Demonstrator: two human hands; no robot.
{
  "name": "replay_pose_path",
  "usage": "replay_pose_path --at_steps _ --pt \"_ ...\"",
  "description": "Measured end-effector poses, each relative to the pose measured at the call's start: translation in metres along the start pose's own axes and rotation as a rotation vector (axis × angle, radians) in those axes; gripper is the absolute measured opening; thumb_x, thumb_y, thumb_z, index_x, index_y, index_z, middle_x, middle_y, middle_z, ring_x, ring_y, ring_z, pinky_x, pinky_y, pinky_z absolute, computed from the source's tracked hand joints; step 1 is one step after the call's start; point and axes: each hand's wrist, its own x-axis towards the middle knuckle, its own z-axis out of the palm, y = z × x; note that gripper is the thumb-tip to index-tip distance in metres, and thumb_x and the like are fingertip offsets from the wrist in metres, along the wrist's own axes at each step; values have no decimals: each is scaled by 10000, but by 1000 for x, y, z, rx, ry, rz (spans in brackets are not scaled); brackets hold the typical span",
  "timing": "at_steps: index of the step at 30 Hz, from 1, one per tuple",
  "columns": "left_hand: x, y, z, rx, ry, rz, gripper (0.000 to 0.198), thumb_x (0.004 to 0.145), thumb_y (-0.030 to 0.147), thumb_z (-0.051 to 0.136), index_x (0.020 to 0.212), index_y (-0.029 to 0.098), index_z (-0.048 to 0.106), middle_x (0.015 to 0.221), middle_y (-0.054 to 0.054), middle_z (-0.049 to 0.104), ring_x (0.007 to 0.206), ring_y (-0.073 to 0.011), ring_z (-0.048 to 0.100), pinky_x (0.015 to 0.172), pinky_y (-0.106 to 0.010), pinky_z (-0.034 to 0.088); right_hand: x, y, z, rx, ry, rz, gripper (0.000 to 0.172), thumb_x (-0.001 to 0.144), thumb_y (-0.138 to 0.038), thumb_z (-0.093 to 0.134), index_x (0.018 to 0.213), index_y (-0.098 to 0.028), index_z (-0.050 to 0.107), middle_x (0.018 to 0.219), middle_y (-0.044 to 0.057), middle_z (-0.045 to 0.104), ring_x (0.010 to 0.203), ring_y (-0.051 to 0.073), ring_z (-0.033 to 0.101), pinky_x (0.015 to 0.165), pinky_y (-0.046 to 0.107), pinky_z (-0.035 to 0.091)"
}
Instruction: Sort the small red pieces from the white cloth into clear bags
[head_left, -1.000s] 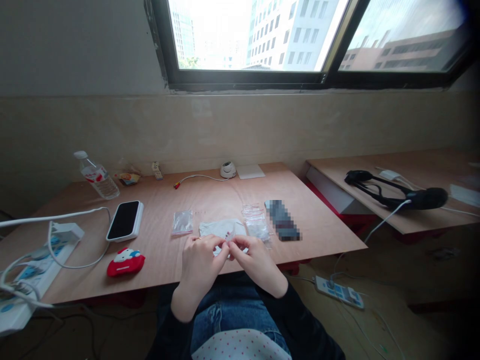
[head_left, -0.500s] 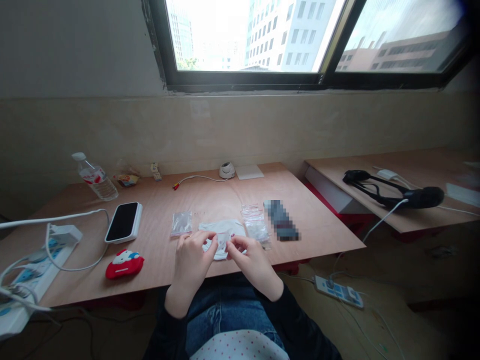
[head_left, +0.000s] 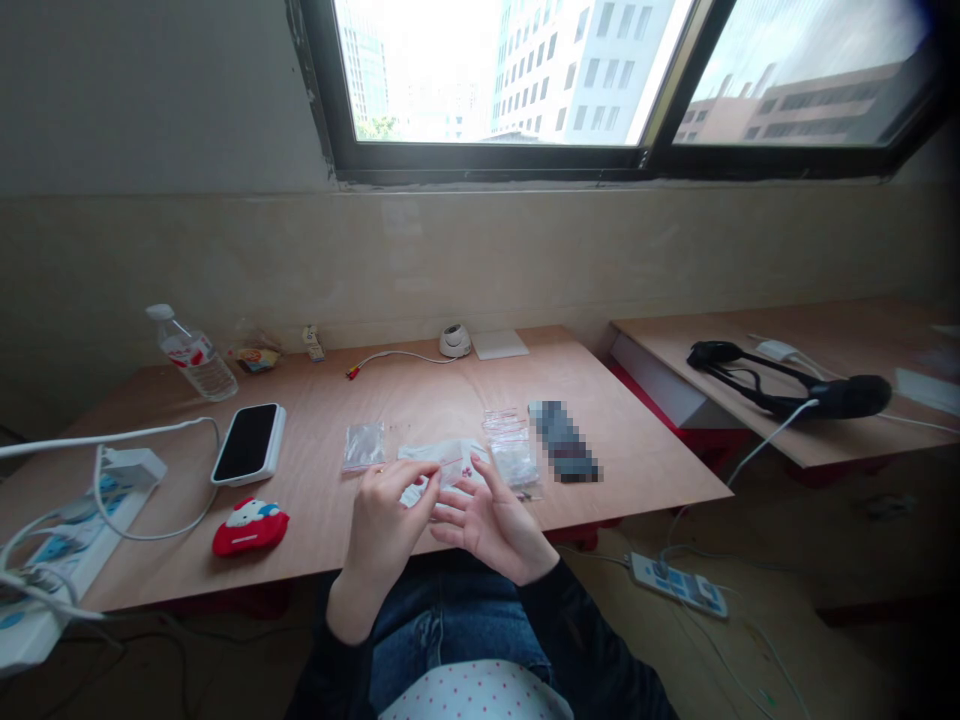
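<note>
My left hand point(head_left: 384, 510) is closed in a pinch on a small clear zip bag point(head_left: 452, 468), which is hard to make out over the white cloth beneath. Close beside its fingertips, my right hand point(head_left: 491, 520) is open, palm turned up and fingers spread. Between and behind the hands lies a white cloth or tissue point(head_left: 420, 452), with a few tiny dark red pieces point(head_left: 466, 472) showing over it. To the left rests a flat clear zip bag point(head_left: 365, 446). A stack of clear zip bags point(head_left: 511, 448) lies right of the cloth.
A phone point(head_left: 250, 443), a red case point(head_left: 251, 527), a power strip point(head_left: 82, 550) and a water bottle point(head_left: 191, 352) occupy the left side. A white dome camera point(head_left: 454, 341) stands at the back. A pixelated dark object point(head_left: 564, 442) lies right; the table's front edge runs below my hands.
My right hand has let go of its pinch, opened and rolled palm upward. My left hand keeps its pinch in nearly the same place.
</note>
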Motion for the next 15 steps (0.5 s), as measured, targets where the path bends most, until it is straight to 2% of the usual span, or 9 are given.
replay_pose_path --at_steps 3,7,10,12,15 --pt "1 2 -1 -13 -5 36 93 780 151 593 814 204 661 838 -6 722 788 -172 648 764 -312 419 1 -1 -3 129 -67 5 375 874 -445 488 1059 -118 494 996 121 643 888 188 646 789 339 499" --pt "2 5 -1 -21 0 56 108 774 124 580 819 206 634 807 6 701 758 -162 632 748 -301 418 3 -2 -8 244 -91 75 428 881 -435 478 1112 -75 473 947 111 638 873 185 637 819 347 490" --pt "2 5 -2 -8 9 45 111 766 93 564 804 193 592 779 3 672 745 -160 615 740 -296 418 4 -4 -11 301 -99 131 406 882 -359 478 1135 -42 450 942 119 631 909 193 627 834 340 486" --pt "2 5 -3 -8 -28 54 116 771 77 549 767 192 571 777 1 661 764 -165 610 744 -298 413 5 -6 -13 315 -89 149 389 872 -315 487 1143 -40 435 967 133 627 929 199 622 826 340 490" --pt "2 6 -5 -73 -104 80 137 791 72 526 730 191 556 808 -6 654 797 -165 607 742 -289 419 5 -9 -14 334 -77 154 432 862 -337 510 1165 -46 411 999 147 620 941 207 615 801 347 501"
